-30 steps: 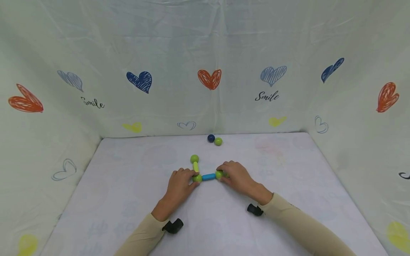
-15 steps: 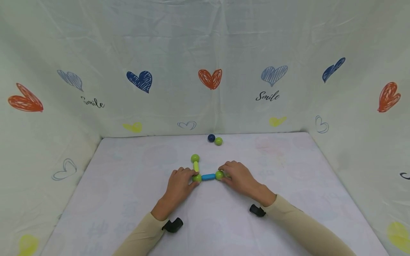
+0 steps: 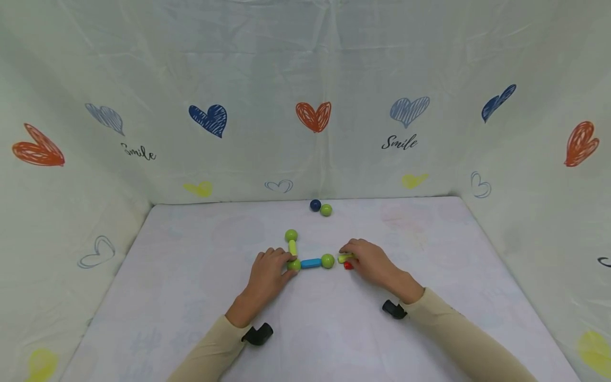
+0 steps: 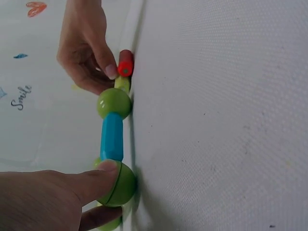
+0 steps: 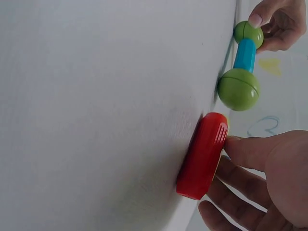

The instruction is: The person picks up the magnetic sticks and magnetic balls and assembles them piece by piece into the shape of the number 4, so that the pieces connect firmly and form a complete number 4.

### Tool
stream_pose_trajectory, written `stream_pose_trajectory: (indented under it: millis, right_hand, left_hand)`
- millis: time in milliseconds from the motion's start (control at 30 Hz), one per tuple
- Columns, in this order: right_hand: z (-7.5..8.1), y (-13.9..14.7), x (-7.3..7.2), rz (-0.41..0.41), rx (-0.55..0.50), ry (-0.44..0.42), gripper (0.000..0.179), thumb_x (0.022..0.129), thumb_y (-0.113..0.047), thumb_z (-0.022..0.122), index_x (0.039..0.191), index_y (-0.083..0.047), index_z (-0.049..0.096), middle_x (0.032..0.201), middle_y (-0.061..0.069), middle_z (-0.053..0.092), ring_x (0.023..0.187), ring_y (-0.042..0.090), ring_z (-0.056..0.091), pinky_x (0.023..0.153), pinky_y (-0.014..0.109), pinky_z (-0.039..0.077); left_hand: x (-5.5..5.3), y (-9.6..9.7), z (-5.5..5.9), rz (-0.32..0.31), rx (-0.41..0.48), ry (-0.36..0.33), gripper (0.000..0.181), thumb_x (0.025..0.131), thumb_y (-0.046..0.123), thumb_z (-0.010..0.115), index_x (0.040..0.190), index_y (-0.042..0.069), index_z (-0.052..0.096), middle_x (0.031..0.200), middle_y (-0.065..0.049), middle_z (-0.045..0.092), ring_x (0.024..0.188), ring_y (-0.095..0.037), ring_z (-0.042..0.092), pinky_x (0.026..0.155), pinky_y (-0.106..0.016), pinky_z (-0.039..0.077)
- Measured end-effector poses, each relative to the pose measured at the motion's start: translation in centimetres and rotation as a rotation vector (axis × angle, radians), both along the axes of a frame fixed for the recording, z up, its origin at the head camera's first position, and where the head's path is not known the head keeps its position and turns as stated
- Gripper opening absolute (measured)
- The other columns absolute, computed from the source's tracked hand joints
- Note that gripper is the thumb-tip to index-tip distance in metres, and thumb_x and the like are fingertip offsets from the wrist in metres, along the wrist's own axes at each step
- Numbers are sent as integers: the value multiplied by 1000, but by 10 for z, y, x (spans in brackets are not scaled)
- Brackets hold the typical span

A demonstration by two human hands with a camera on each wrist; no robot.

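Observation:
My left hand (image 3: 266, 273) pinches a green ball (image 4: 122, 185) at the corner of a joined shape. From that ball a yellow-green rod (image 3: 293, 247) runs away to another green ball (image 3: 291, 235), and a blue rod (image 3: 311, 263) runs right to a third green ball (image 3: 328, 260). Just past this last ball, my right hand (image 3: 374, 262) pinches a loose yellow-green rod (image 3: 342, 258) between thumb and fingers. A red rod (image 5: 202, 156) lies on the table beside the thumb, mostly hidden by the hand in the head view.
A dark blue ball (image 3: 315, 205) and a green ball (image 3: 326, 210) sit together near the table's back edge. White sheets (image 3: 258, 69) printed with hearts and "Smile" stand behind and at both sides of the white table (image 3: 191, 297).
My right hand has let go of the green ball at the blue rod's end and moved right to the yellow-green rod. The red rod has come into view. My left hand stays put.

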State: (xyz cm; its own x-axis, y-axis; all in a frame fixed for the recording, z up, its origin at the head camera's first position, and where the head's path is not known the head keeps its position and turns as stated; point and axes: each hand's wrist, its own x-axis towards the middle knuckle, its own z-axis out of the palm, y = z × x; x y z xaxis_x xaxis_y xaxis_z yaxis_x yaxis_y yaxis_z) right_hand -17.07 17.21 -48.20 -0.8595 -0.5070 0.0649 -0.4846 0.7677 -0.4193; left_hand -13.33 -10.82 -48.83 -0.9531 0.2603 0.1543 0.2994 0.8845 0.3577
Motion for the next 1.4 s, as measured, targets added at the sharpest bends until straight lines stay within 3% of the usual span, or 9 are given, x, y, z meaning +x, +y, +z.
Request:
stream_pose_trajectory:
  millis: [267, 600, 800, 1067, 1400]
  right_hand:
    - [2, -1, -9, 13, 56, -52, 21, 94, -2, 79, 115, -6, 77, 106, 3, 74, 100, 20, 69, 94, 41, 59]
    - [1, -4, -17, 41, 37, -89, 25, 98, -4, 75, 123, -5, 75, 104, 2, 68, 87, 13, 58, 84, 32, 56]
    - [-1, -5, -20, 15, -66, -106, 31, 101, -3, 69, 132, -4, 72, 106, 4, 67, 89, 14, 57, 85, 33, 55]
    - [-1, -8, -28, -24, -239, -112, 26, 101, 0, 68, 127, 0, 71, 111, 9, 71, 99, 22, 67, 90, 41, 58]
    - [-7, -23, -35, -118, -398, -186, 22, 101, 0, 68, 122, 1, 70, 107, 13, 70, 95, 26, 71, 82, 34, 60]
  left_hand:
    - [-1, 1, 0, 2, 3, -6, 31, 87, 25, 89, 115, 14, 81, 101, 0, 73, 96, -21, 63, 85, -42, 49]
    - [0, 0, 0, -4, 7, -12, 31, 87, 24, 89, 114, 14, 81, 102, -1, 74, 96, -22, 63, 85, -42, 50]
    - [-1, 0, 0, -8, 11, -13, 31, 87, 24, 89, 115, 13, 81, 103, -1, 74, 96, -23, 63, 85, -43, 50]
    - [0, -1, 0, -2, 13, -12, 31, 87, 24, 89, 115, 14, 81, 103, -1, 74, 97, -22, 63, 85, -42, 49]
    - [-1, 0, 0, 0, 17, -20, 31, 88, 24, 88, 116, 14, 81, 105, -1, 74, 100, -23, 64, 86, -42, 50]
